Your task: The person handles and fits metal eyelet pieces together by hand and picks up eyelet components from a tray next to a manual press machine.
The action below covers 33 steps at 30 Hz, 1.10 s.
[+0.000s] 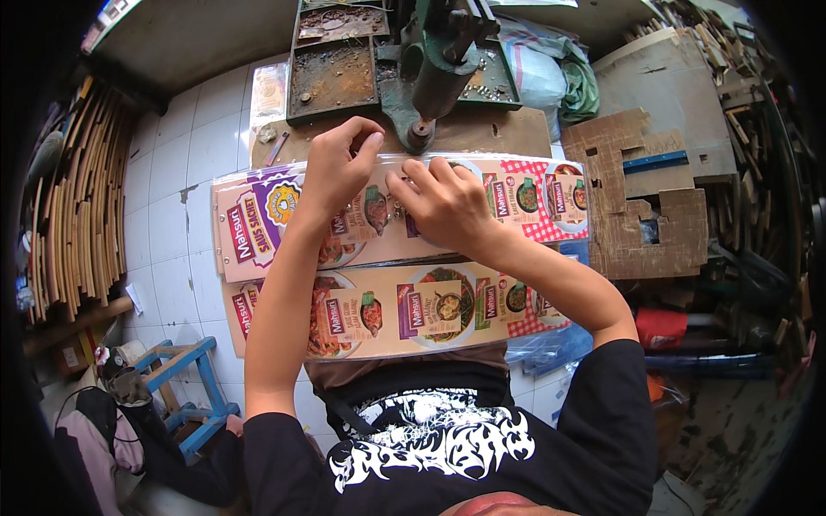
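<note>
Forearms cover the middle of the upper printed card strip (pixel 258 219), a long glossy sheet on the workbench below the green press (pixel 439 69). Left hand (pixel 337 168) and right hand (pixel 443 202) pinch a small metal part (pixel 397 211), too small to identify. Rusty tray (pixel 334 77) holds dark debris.

Two bare hands, the left hand (pixel 337 168) and the right hand (pixel 443 202), lie on one of two long printed cardboard strips (pixel 258 215) at the frame's centre, with one green press machine (pixel 439 60) at top centre and one blue wooden stool (pixel 194 378) at lower left.
</note>
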Each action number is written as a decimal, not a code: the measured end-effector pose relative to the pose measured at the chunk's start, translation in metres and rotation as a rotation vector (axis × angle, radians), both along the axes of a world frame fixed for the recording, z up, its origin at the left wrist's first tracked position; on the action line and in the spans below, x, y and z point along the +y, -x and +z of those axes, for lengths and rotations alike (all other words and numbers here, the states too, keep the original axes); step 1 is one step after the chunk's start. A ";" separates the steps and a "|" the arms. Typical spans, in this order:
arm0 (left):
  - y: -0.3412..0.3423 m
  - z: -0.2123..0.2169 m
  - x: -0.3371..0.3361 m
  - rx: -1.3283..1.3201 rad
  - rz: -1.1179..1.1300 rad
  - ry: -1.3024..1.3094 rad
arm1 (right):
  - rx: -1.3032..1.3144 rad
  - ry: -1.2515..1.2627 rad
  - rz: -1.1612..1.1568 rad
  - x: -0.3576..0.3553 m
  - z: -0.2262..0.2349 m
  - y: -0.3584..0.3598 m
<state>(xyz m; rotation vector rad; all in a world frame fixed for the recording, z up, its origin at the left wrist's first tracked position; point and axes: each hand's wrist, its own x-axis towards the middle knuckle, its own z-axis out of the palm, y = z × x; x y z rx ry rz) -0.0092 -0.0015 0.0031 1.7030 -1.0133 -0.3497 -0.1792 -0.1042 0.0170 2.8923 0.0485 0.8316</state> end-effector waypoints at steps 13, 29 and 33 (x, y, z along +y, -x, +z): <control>0.002 -0.003 0.000 0.045 0.034 0.016 | -0.099 -0.342 0.078 -0.021 0.022 0.008; 0.003 0.002 -0.002 0.048 0.032 0.001 | 0.423 -0.431 -0.180 -0.204 0.038 -0.056; 0.002 0.005 -0.002 0.037 0.014 0.005 | 0.421 -0.380 -0.159 -0.202 0.032 -0.056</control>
